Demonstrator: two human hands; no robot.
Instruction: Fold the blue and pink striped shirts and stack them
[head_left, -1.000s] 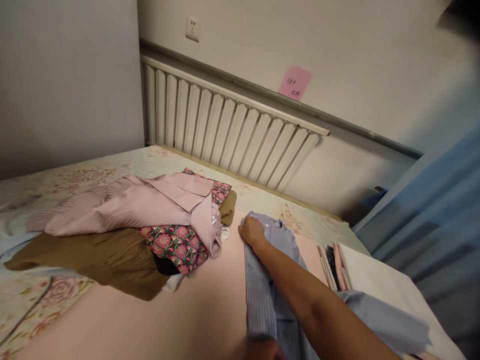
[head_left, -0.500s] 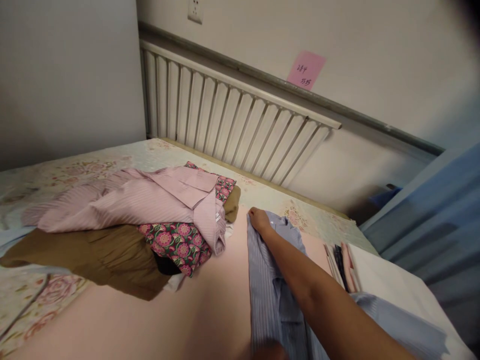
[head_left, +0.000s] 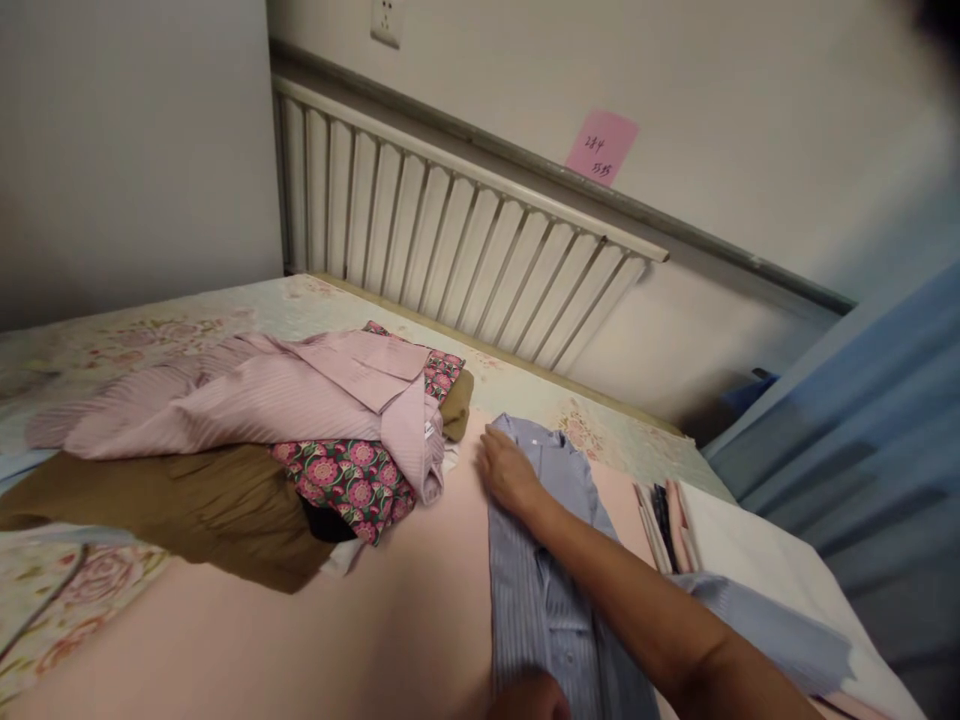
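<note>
A light blue striped shirt (head_left: 544,590) lies lengthwise on the pink sheet (head_left: 390,630), collar end toward the radiator. My right hand (head_left: 510,472) rests flat on it just below the collar, fingers stretched out and holding nothing. My forearm runs back over the shirt to the lower right. Only a sliver of my left hand (head_left: 531,697) shows at the bottom edge, on the shirt's near end, and its fingers are hidden.
A heap of clothes lies to the left: a pink striped shirt (head_left: 247,395), a floral garment (head_left: 349,480) and a brown one (head_left: 187,510). Folded items (head_left: 667,525) and white fabric (head_left: 757,580) sit at the right. A radiator (head_left: 450,240) lines the wall behind the bed.
My right hand has slid a little back toward me from the shirt's collar edge, staying pressed on the cloth. The camera view shifted slightly.
</note>
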